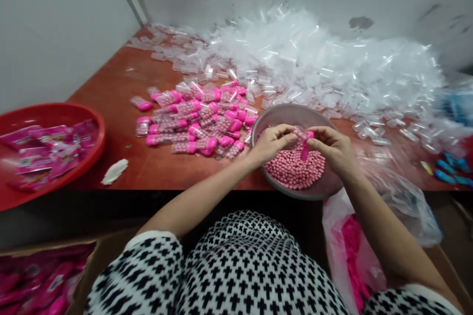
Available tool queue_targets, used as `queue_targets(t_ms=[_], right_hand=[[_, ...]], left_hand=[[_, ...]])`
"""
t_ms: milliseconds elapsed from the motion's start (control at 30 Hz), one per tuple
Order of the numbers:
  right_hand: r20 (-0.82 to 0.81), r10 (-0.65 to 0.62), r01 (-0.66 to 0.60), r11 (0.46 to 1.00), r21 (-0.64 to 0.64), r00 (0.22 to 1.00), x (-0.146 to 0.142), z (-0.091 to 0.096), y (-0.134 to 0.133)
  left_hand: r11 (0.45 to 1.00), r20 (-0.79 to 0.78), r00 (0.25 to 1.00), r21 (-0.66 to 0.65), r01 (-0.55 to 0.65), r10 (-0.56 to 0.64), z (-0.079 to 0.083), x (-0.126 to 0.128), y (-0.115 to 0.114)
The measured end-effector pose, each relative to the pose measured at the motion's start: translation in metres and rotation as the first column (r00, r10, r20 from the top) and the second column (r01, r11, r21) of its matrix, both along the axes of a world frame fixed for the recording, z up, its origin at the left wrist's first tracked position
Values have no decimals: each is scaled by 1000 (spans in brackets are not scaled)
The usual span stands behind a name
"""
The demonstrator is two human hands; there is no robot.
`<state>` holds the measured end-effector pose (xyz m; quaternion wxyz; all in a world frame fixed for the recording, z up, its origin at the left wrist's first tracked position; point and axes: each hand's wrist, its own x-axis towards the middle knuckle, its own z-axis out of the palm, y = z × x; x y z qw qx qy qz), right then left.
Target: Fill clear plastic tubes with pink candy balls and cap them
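Above a grey bowl [334,184], my two hands meet at a small clear container of pink candy balls [300,137]. My left hand [276,141] is closed round its clear body. The fingertips of my right hand [330,146] pinch the pink cap [309,135] at its other end, and a pink tab hangs down from there. Whether the cap is fully seated cannot be made out. Loose pink candy balls [295,170] fill the bottom of the bowl. Left of the bowl lies a pile of filled containers with pink caps [199,115].
Clear empty containers [314,64] are heaped along the wall. A red basin [98,142] holds pink packets at the left, near a white scrap [115,172]. A plastic bag with pink pieces [353,251] hangs below the table's right front edge; a box of pink packets [40,275] is lower left.
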<state>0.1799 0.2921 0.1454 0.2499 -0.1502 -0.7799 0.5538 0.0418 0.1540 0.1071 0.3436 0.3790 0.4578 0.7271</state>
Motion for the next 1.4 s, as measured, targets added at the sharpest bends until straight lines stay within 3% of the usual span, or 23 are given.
queue_targets(t_ms=[100, 200, 267, 467, 567, 633, 700, 767, 833, 900, 967, 1067, 1167, 1233, 1300, 1400], right_hand=[[-61, -12, 26, 972, 233, 998, 4, 10, 6], [-10, 45, -35, 871, 490, 999, 8, 18, 7], [36, 88, -92, 799, 594, 995, 8, 19, 7], [60, 186, -176, 707, 685, 981, 12, 10, 2], [36, 197, -151, 610, 778, 980, 14, 2, -2], [11, 205, -126, 555, 822, 979, 14, -5, -5], [-33, 199, -87, 563, 822, 980, 11, -10, -6], [-72, 161, -47, 632, 773, 984, 7, -12, -5], [-80, 127, -42, 749, 662, 989, 5, -10, -3], [-68, 151, -107, 892, 439, 986, 6, -7, 1], [-63, 211, -200, 969, 146, 975, 11, -6, 4], [-40, 187, -191, 966, -173, 982, 20, -6, 8], [8, 81, -75, 952, -296, 997, 21, -6, 9], [52, 104, -80, 935, -345, 993, 16, -4, 8], [107, 219, -152, 887, -435, 970, 10, -1, 6], [143, 415, -246, 746, -619, 898, 3, 1, 1]], left_hand=[[998, -199, 979, -24, -53, 47, -2, 2, -1], [994, -385, 918, -8, -109, 98, 0, 3, -5], [991, -494, 861, 12, -133, 121, 2, 4, -8], [969, -693, 686, 87, -230, 225, 2, 8, -16], [963, -734, 629, 131, -237, 255, -2, 8, -16], [961, -752, 603, 156, -229, 266, -4, 8, -16], [961, -733, 626, 157, -228, 268, -3, 7, -15], [969, -643, 729, 94, -230, 235, -1, 5, -14], [979, -459, 872, -18, -201, 171, 1, 4, -11], [983, -227, 966, -107, -149, 122, 2, 3, -9], [984, -45, 993, -138, -112, 106, 1, 1, -7], [986, 6, 994, -123, -110, 111, -1, 0, -7], [989, -164, 978, -53, -139, 128, -2, 0, -7], [990, -301, 944, 3, -138, 132, -3, 1, -7], [989, -410, 900, 50, -140, 148, -4, 0, -7], [983, -481, 857, 80, -167, 184, -7, -1, -6]])
